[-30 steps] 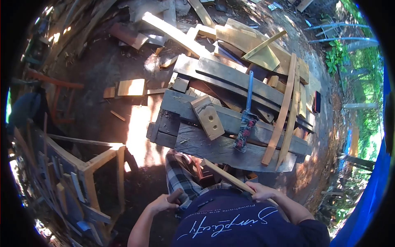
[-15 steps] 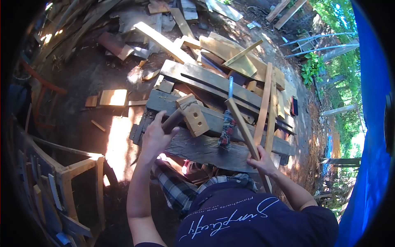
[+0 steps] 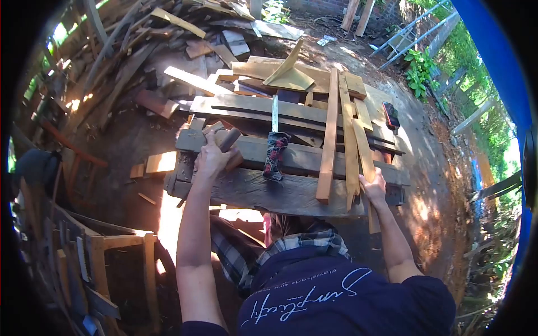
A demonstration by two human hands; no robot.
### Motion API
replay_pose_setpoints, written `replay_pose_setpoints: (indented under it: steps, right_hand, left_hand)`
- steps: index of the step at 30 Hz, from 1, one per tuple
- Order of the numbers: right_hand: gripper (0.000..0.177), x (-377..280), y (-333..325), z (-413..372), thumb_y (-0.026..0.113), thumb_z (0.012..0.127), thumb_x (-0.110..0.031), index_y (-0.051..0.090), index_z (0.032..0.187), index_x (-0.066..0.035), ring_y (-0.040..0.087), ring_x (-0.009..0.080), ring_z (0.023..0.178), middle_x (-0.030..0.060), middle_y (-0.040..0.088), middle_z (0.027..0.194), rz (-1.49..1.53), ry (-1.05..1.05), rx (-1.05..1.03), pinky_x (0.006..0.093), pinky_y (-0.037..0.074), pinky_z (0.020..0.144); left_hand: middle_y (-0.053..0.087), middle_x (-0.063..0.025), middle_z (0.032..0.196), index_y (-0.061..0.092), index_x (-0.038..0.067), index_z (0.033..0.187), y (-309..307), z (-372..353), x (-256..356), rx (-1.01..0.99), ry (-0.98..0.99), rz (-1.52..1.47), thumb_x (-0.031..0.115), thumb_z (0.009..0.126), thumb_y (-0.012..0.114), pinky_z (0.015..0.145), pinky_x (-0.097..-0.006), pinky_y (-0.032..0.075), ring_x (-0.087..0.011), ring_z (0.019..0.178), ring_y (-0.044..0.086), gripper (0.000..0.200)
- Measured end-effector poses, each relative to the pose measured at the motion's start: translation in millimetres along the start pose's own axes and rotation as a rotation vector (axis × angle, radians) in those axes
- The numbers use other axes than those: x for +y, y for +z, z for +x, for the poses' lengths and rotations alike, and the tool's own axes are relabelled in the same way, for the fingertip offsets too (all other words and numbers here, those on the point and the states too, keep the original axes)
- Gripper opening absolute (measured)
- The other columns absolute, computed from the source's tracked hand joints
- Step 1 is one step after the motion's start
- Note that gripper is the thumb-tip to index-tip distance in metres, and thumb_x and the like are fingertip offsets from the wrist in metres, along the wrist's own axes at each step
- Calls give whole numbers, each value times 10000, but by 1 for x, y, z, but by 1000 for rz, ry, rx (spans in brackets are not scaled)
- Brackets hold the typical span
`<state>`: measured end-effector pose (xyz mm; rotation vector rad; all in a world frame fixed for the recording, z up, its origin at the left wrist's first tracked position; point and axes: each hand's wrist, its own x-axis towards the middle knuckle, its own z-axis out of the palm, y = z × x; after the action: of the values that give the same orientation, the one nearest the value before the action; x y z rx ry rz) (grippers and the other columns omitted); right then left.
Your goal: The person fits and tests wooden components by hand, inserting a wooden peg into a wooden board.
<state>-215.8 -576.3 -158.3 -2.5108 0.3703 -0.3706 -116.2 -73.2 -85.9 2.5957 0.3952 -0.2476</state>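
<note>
Wooden strip (image 3: pixel 363 148) is in my right hand (image 3: pixel 374 186), fingers closed round it, over the right end of the tabletop (image 3: pixel 302 198). Left hand (image 3: pixel 209 160) is gripping a dark handle (image 3: pixel 229 139), right by a chunky block (image 3: pixel 235 161).

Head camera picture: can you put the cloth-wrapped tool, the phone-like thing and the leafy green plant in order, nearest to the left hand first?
From the left hand:
1. Cloth-wrapped tool: just to its right.
2. Phone-like thing: well over to the right.
3. Leafy green plant: farthest, upper right.
</note>
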Motion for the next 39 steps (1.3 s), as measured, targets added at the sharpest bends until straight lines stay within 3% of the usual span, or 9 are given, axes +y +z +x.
replay_pose_setpoints:
  steps: [4,7,11,13,15,20,23,32,39]
  right_hand:
    - [672,0,13,3,723,833,-384,445,1322,-17,502,447,1135,257,516,1236,-270,-48,100,513,413,968]
    - [643,-18,14,5,725,828,-334,460,1347,-62,498,427,1092,210,513,1157,-435,-32,113,515,437,921]
    - [565,-79,7,-4,693,858,-298,473,1329,-76,504,395,1100,191,528,1169,-254,-205,202,506,434,935]
    - [496,-95,51,0,659,890,-297,482,1280,-47,586,390,1021,210,598,1100,-38,-443,138,510,467,875]
    - [482,-175,48,-9,613,921,-326,465,1256,-12,652,398,910,239,646,995,47,-240,-333,519,498,781]
    - [562,-258,129,-4,617,894,-397,393,1282,-57,681,377,842,258,645,923,-32,-249,-397,520,520,747]
    - [524,-253,173,-1,651,824,-315,403,1232,-99,679,402,799,214,628,830,-49,-247,-261,528,535,741]
    - [394,-164,128,37,606,817,-198,425,1150,-90,637,420,735,193,603,767,-84,-294,-177,519,520,692]
    - [485,-178,57,21,674,870,-372,523,1228,-82,588,359,1002,172,536,1069,-172,-353,-220,458,492,848]
  left_hand:
    - [606,-239,1268,194,140,1534,15,-4,15,34,-68,32,634,728,721,994,-478,470,-389,1181,593,1083]
    - [599,-226,1289,168,112,1548,19,-7,21,49,-90,83,647,721,718,996,-461,470,-366,1181,597,1128]
    - [586,-224,1310,165,92,1549,17,-6,25,52,-93,75,621,728,719,1004,-456,465,-361,1187,595,1123]
    - [582,-225,1315,164,93,1549,19,-5,23,50,-87,80,610,732,718,1003,-456,466,-361,1187,594,1115]
    - [581,-228,1315,175,91,1546,17,-5,24,35,-98,91,575,730,724,1004,-453,466,-360,1185,595,1096]
    - [617,-233,1252,187,95,1537,15,-15,25,14,-68,92,533,714,737,990,-458,472,-374,1151,613,1083]
    - [641,-241,1198,202,100,1527,22,-26,19,4,-21,79,517,707,748,972,-463,481,-388,1122,625,1070]
    - [658,-286,1087,146,77,1500,41,-99,34,-69,-25,59,475,728,733,927,-487,502,-430,1039,649,1048]
    - [676,-272,1049,117,3,1509,58,-134,47,-87,-64,53,462,745,750,888,-463,531,-408,976,678,1093]
